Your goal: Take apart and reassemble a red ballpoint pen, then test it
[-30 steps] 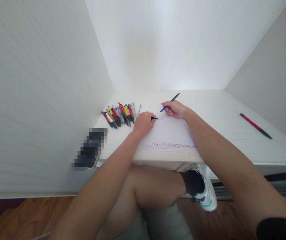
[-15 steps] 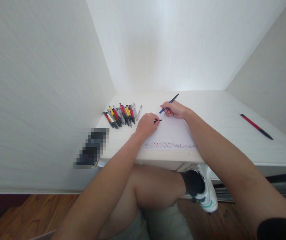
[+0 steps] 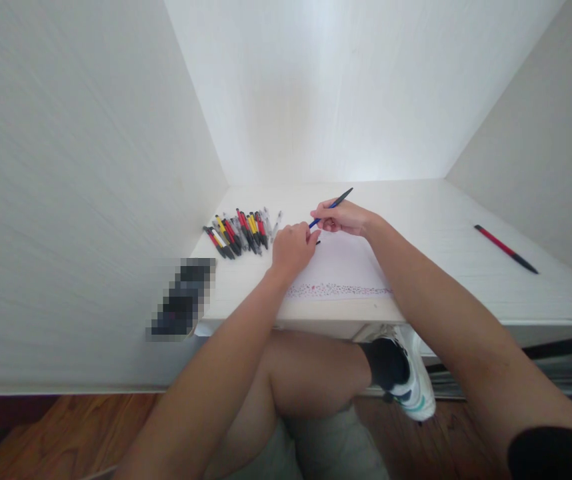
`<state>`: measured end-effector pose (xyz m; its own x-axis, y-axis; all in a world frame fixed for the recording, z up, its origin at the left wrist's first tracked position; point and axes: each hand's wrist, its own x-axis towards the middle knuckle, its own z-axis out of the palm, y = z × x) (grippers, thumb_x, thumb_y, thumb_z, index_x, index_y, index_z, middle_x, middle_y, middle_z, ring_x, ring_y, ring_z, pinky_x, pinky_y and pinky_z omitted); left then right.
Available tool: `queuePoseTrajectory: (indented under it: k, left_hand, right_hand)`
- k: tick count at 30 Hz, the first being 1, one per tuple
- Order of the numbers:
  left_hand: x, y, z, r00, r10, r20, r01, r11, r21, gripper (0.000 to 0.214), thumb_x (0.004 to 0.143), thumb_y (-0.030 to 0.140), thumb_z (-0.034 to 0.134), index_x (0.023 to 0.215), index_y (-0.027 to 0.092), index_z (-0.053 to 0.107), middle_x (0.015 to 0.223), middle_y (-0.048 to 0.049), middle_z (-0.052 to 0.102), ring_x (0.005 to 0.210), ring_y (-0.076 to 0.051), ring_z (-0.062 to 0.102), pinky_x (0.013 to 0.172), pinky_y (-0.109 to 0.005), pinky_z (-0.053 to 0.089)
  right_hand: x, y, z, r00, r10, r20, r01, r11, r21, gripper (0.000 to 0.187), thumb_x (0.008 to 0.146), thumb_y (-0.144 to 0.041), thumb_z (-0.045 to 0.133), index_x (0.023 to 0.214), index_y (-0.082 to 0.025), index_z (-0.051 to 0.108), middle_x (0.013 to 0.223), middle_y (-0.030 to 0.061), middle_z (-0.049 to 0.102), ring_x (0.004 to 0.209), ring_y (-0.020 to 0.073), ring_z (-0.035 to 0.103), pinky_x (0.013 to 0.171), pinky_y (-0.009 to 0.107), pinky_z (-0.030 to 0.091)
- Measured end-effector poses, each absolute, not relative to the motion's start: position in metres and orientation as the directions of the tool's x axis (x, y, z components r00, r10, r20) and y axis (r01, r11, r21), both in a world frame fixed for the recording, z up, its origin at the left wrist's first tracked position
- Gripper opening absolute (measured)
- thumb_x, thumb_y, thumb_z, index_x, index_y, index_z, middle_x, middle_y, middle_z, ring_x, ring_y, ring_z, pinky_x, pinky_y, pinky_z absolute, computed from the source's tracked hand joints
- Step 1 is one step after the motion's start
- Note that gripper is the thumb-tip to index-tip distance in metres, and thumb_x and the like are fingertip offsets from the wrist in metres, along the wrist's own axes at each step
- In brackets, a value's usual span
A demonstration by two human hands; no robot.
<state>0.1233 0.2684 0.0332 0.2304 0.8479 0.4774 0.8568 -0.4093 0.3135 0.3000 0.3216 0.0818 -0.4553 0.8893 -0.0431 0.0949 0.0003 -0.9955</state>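
Note:
My right hand (image 3: 340, 217) is closed round a blue pen (image 3: 342, 196) with a dark rear end, which points up and right. The pen's lower end reaches the fingers of my left hand (image 3: 293, 245); whether it touches them I cannot tell. My left hand is closed over the upper left of a white sheet of paper (image 3: 349, 263). A small thin black piece (image 3: 319, 242) pokes out by its thumb, the rest hidden by the fingers. Small dark and red marks run along the paper's near edge.
A pile of red, yellow, white and clear pens (image 3: 239, 233) lies left of my left hand. A red and black pen (image 3: 506, 249) lies far right on the white desk (image 3: 446, 267). Panels enclose the desk at the back and sides. A pixelated dark object (image 3: 182, 297) is at the left edge.
My right hand has moved slightly left, bringing the blue pen's lower end to my left hand's fingers. Less of the black piece shows by my left thumb. The view has shifted slightly.

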Motion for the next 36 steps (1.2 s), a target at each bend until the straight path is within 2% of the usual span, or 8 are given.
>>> queuePoseTrajectory:
  k: [10, 17, 21, 26, 31, 36]
  left_hand:
    - [0.123, 0.263, 0.040, 0.186, 0.861, 0.473, 0.824, -0.399, 0.403, 0.025, 0.105, 0.040, 0.048, 0.095, 0.020, 0.061, 0.092, -0.0067, 0.071, 0.087, -0.024, 0.063, 0.075, -0.036, 0.042]
    - [0.121, 0.265, 0.040, 0.230, 0.843, 0.486, 0.813, -0.441, 0.380, 0.027, 0.105, 0.037, 0.049, 0.094, 0.019, 0.065, 0.097, -0.0072, 0.071, 0.092, -0.024, 0.063, 0.080, -0.035, 0.043]
    - [0.120, 0.266, 0.041, 0.225, 0.845, 0.485, 0.814, -0.436, 0.383, 0.027, 0.105, 0.037, 0.051, 0.093, 0.019, 0.066, 0.096, -0.0071, 0.071, 0.091, -0.024, 0.064, 0.080, -0.036, 0.043]
    - [0.121, 0.264, 0.042, 0.208, 0.858, 0.470, 0.830, -0.409, 0.379, 0.027, 0.104, 0.037, 0.052, 0.092, 0.019, 0.067, 0.095, -0.0069, 0.072, 0.090, -0.023, 0.064, 0.078, -0.035, 0.043]
    - [0.122, 0.263, 0.040, 0.181, 0.837, 0.516, 0.819, -0.419, 0.392, 0.023, 0.103, 0.034, 0.053, 0.091, 0.019, 0.066, 0.091, -0.0046, 0.071, 0.088, -0.021, 0.064, 0.077, -0.033, 0.042]
    - [0.123, 0.263, 0.039, 0.170, 0.828, 0.535, 0.810, -0.426, 0.402, 0.025, 0.102, 0.039, 0.055, 0.089, 0.020, 0.065, 0.087, -0.0035, 0.071, 0.084, -0.022, 0.064, 0.075, -0.034, 0.040]
  right_hand:
    - [0.309, 0.330, 0.079, -0.445, 0.894, -0.050, 0.163, 0.026, -0.986, 0.030, 0.088, -0.032, 0.076, 0.067, -0.014, 0.065, 0.060, 0.0050, 0.059, 0.049, 0.0087, 0.045, 0.039, 0.021, 0.026]
    - [0.306, 0.327, 0.081, -0.414, 0.908, -0.069, 0.152, -0.006, -0.988, 0.034, 0.089, -0.038, 0.076, 0.069, -0.013, 0.066, 0.059, 0.0032, 0.056, 0.048, 0.0078, 0.045, 0.038, 0.020, 0.024]
    - [0.305, 0.331, 0.082, -0.275, 0.960, -0.049, 0.058, -0.034, -0.998, 0.041, 0.093, -0.046, 0.071, 0.071, -0.012, 0.064, 0.056, 0.0025, 0.053, 0.046, 0.0072, 0.042, 0.037, 0.021, 0.024]
    - [0.304, 0.336, 0.084, -0.115, 0.993, 0.015, -0.110, 0.002, -0.994, 0.047, 0.095, -0.056, 0.063, 0.076, -0.013, 0.063, 0.051, -0.0022, 0.045, 0.041, 0.0057, 0.031, 0.037, 0.021, 0.018]
    - [0.303, 0.337, 0.085, -0.048, 0.997, 0.066, -0.135, 0.059, -0.989, 0.047, 0.095, -0.057, 0.063, 0.076, -0.014, 0.063, 0.050, -0.0032, 0.042, 0.041, 0.0062, 0.031, 0.037, 0.022, 0.016]
    - [0.300, 0.336, 0.084, -0.045, 0.996, 0.076, -0.141, 0.069, -0.988, 0.046, 0.096, -0.055, 0.063, 0.074, -0.015, 0.061, 0.050, -0.0026, 0.043, 0.041, 0.0067, 0.032, 0.038, 0.023, 0.016]
